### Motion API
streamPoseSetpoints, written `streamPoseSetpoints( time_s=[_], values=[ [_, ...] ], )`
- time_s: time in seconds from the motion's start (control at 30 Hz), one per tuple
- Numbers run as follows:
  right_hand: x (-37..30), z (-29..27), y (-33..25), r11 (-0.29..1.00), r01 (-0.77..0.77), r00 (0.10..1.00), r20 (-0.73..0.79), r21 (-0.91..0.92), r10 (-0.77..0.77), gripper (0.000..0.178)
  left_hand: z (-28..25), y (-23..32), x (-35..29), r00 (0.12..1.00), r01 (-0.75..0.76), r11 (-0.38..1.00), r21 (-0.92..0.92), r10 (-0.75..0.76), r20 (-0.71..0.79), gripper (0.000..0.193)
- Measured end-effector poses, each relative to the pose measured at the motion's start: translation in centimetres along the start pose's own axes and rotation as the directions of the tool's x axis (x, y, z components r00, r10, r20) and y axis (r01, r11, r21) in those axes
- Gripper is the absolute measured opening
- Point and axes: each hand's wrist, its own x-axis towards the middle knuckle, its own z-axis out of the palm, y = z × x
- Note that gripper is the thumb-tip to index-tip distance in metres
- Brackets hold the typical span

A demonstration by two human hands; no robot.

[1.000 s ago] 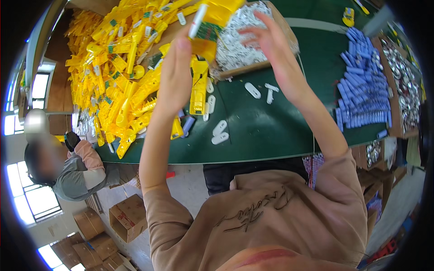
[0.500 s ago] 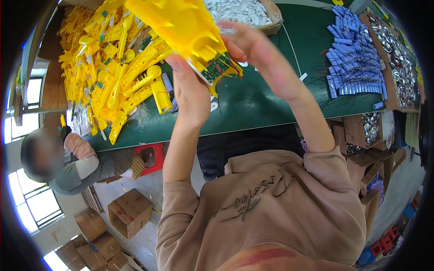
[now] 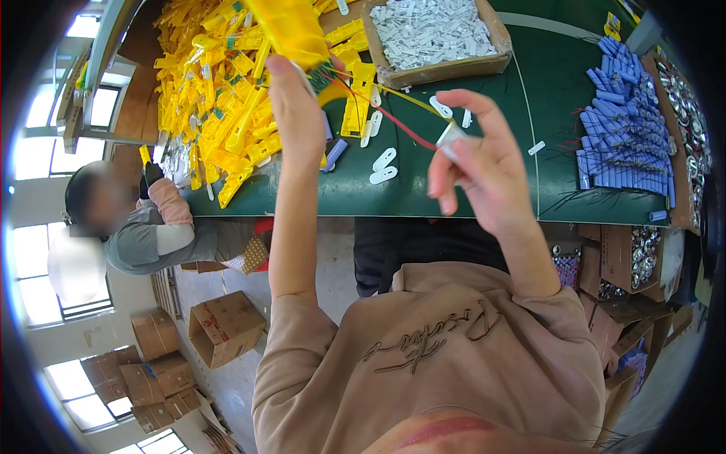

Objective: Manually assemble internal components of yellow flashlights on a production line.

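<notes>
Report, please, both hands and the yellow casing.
Left hand gripping yellow casing. Right hand pinching small white piece. Red wire, yellow wire running between. Loose white parts on table nearby.

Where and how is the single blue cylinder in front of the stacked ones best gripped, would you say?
Probably around the middle of the single blue cylinder, with the right hand from above and the near side: it lies on its side near the front edge of the table, the stacked cylinders just behind.

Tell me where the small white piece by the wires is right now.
The small white piece is right of centre in the head view, held in the right hand over the green table, wires running left toward the yellow shell.
</notes>
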Motion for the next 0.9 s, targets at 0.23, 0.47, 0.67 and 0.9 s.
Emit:
streamPoseSetpoints(
  time_s=[0.23,0.47,0.67,0.9],
  values=[
    [2.4,-3.6,-2.7,0.976,0.083,0.988,0.142,-0.202,-0.055,0.036,3.5,-2.2,-5.6,0.947,0.251,0.961,-0.114,-0.219,0.235,0.054],
    [1.6,-5.8,-1.6,0.883,-0.091,0.994,0.016,-0.461,0.111,0.032,3.7,-2.4,-7.4,0.916,0.026,0.948,0.316,-0.149,0.373,0.045],
    [1.4,-6.7,-0.5,0.922,-0.264,0.964,-0.074,-0.283,0.254,0.037,3.9,-4.8,-9.0,0.953,0.070,0.976,0.205,-0.126,0.274,0.042],
    [1.3,-7.4,3.0,0.881,-0.139,0.926,-0.375,-0.453,-0.046,0.036,3.9,-2.1,-7.7,0.842,-0.057,0.875,0.480,-0.216,0.495,0.040]
  ],
)
